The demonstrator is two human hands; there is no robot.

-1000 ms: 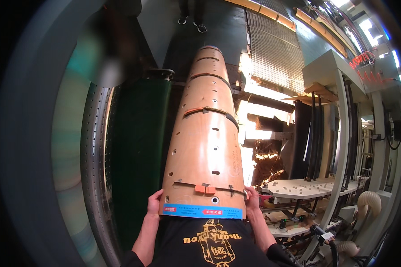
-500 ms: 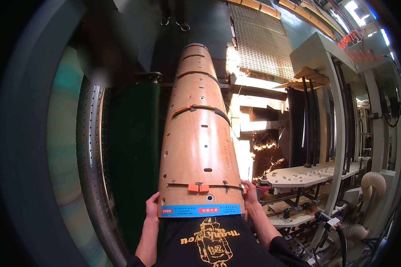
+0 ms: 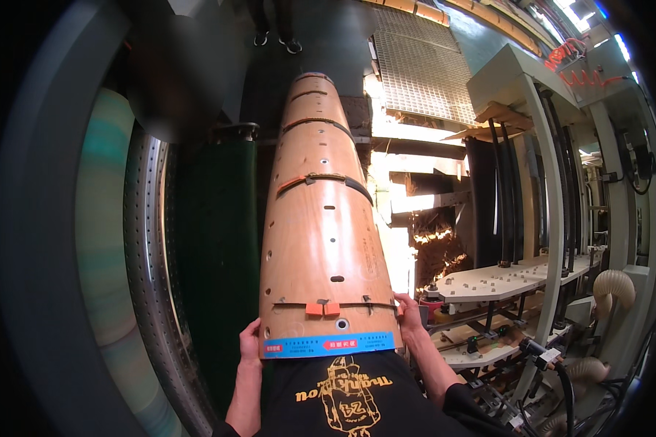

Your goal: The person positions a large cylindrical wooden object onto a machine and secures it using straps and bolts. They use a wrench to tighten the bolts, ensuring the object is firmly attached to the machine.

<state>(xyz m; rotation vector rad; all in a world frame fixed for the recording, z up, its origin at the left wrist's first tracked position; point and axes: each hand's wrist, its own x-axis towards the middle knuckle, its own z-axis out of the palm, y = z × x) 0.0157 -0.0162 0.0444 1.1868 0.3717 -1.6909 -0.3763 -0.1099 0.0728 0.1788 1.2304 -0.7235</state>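
A long, curved plywood die board (image 3: 317, 247) stretches away from my body, its near end against my black shirt. It has slots, round holes and thin dark blades set across it, with orange pads (image 3: 322, 309) near the close end. A blue label strip (image 3: 299, 347) runs along the near edge. My left hand (image 3: 250, 341) grips the board's left edge close to that end, fingers hidden beneath. On the opposite edge, slightly farther up, my right hand (image 3: 409, 315) holds the board, its fingers partly hidden.
Left of the board stand a perforated metal drum (image 3: 147, 218) and a large green-tinted roller (image 3: 109, 240). At right is a machine frame (image 3: 554, 197) with a white studded plate (image 3: 488, 282) and hoses. A person's shoes (image 3: 277, 42) show beyond the far end, near a metal grating (image 3: 423, 65).
The view has shifted a little, so the board's far end and the surroundings sit slightly farther left. Both hands keep their hold on the board.
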